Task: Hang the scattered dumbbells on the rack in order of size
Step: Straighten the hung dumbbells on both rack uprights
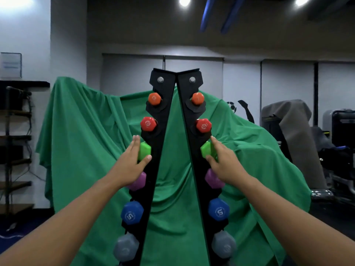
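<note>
A black A-frame rack (167,104) stands in front of me with dumbbells in its two rows of cradles. From the top down they are orange (154,98), red (148,123), green, purple (138,181), blue (132,213) and grey (125,247). My left hand (132,160) wraps the left green dumbbell (144,150) from its outer side, thumb under it. My right hand (221,158) wraps the right green dumbbell (207,149) the same way. Both green dumbbells sit at the third cradle level. The handles behind the rack uprights are hidden.
A green cloth (86,131) is draped over something large behind the rack. A dark shelving unit (15,141) stands at the left wall. Covered gym machines (288,127) fill the right side. The floor is dark blue.
</note>
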